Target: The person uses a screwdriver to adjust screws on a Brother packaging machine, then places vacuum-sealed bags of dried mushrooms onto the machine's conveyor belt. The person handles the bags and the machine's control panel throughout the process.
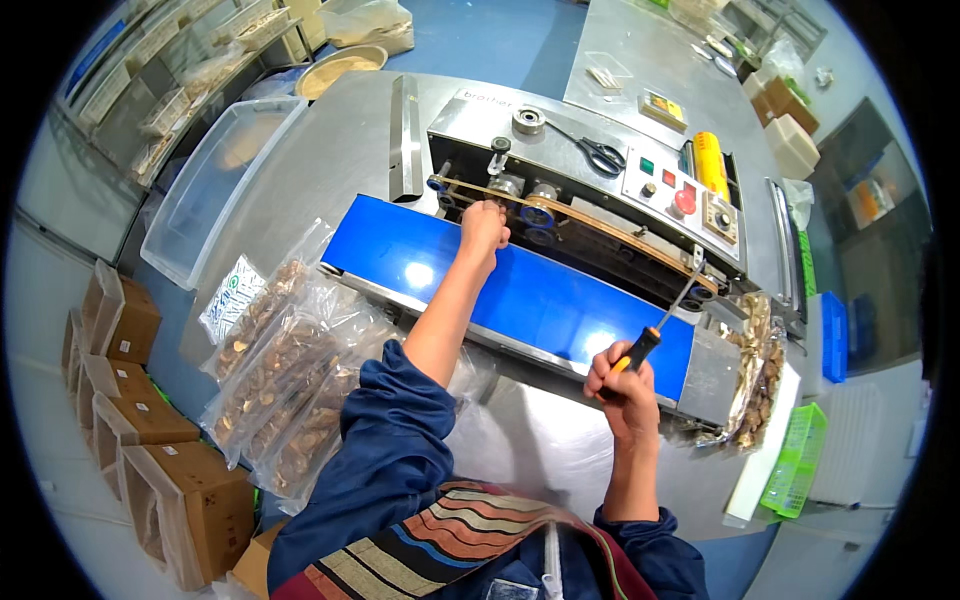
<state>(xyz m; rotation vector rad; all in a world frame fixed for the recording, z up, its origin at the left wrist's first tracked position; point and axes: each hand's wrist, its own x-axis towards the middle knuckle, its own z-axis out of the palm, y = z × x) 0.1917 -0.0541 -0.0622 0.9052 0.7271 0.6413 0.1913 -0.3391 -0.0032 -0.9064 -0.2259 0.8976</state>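
Observation:
A band sealing machine [590, 205] with a blue conveyor belt [590, 315] stands across the steel table in front of me. My left hand [485, 228] reaches over the conveyor to the left end of the machine's open front, by its brown drive belt [580, 215] and rollers. Its fingers are closed, and whatever is in them is hidden. In my right hand [625, 388] is a screwdriver [645, 343] with a black and yellow handle, held above the right part of the conveyor. The shaft slants up and away, its tip near the right end of the drive belt.
Scissors [600, 155] and a metal ring-shaped part [528, 120] lie on top of the machine, near its control panel [680, 195]. Clear bags of dried brown pieces [290, 390] lie at left, more bags [755, 375] at right. A clear plastic tub [225, 190] stands farther left.

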